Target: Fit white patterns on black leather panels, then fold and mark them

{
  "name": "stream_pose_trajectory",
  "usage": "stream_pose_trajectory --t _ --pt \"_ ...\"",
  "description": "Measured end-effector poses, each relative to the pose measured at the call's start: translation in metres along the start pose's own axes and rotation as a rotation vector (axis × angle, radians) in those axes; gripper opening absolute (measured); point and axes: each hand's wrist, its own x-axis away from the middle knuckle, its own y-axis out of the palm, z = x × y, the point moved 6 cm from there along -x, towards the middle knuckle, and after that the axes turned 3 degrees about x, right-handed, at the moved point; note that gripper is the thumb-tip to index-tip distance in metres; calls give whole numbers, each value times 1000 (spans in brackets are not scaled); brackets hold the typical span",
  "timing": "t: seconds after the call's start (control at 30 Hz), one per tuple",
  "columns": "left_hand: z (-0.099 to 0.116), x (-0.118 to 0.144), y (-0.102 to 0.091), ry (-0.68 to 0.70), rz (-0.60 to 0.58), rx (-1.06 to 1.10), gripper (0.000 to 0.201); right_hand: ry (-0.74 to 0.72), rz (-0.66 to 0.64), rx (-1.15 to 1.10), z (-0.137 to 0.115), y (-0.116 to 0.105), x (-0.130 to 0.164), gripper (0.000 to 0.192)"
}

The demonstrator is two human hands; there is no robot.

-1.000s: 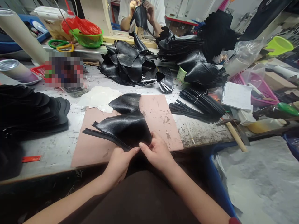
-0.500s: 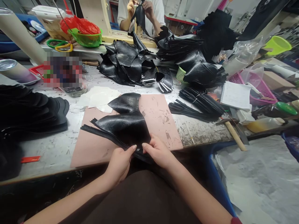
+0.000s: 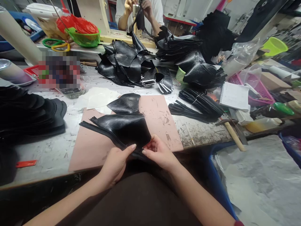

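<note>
A black leather piece (image 3: 127, 127) lies over the pink board (image 3: 157, 116), its near edge hanging at the table's front. Along that edge runs a narrow black strip (image 3: 101, 133) that looks like zipper tape. My left hand (image 3: 117, 161) is closed on strip and leather together, thumb on top, fingers hidden underneath. At the right corner, my right hand (image 3: 160, 150) pinches the leather's edge between thumb and forefinger. Just beyond lies a second black leather piece (image 3: 125, 103), partly on white paper pieces (image 3: 100, 97).
Stacked black pieces (image 3: 35, 113) stand at left, leather piles (image 3: 127, 59) at the back. Black strip bundles (image 3: 199, 102), a hammer (image 3: 235, 136) and a notebook (image 3: 234, 95) lie right. A blue bin (image 3: 213, 157) stands below. Across the table a person (image 3: 139, 15) handles black leather.
My right fingers have loosened slightly and shifted along the leather's edge. My left thumb has slid a little left. The whole view has shifted slightly.
</note>
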Motion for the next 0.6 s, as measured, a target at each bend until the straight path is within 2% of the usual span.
stream_pose_trajectory --t 0.1,0.23,0.3,0.4,0.5,0.53,0.6 --pt "-4 0 3 -38 -85 7 28 75 -4 -22 8 0 -1 16" --pt "-3 -1 2 -4 -34 -41 31 100 7 41 13 3 -1 16" --pt "0 -2 3 33 -26 -66 31 40 15 167 9 2 -3 14" --pt "-4 -6 4 15 -68 -187 34 -38 125 508 -4 -15 -9 9" --pt "-17 -5 10 -16 -266 -464 34 -49 149 820 -21 -42 -16 5" --pt "-18 -2 14 50 -360 -581 31 -50 121 866 -26 -51 -17 5" --pt "-14 10 25 310 -529 -812 20 -49 43 869 -34 -70 -16 7"
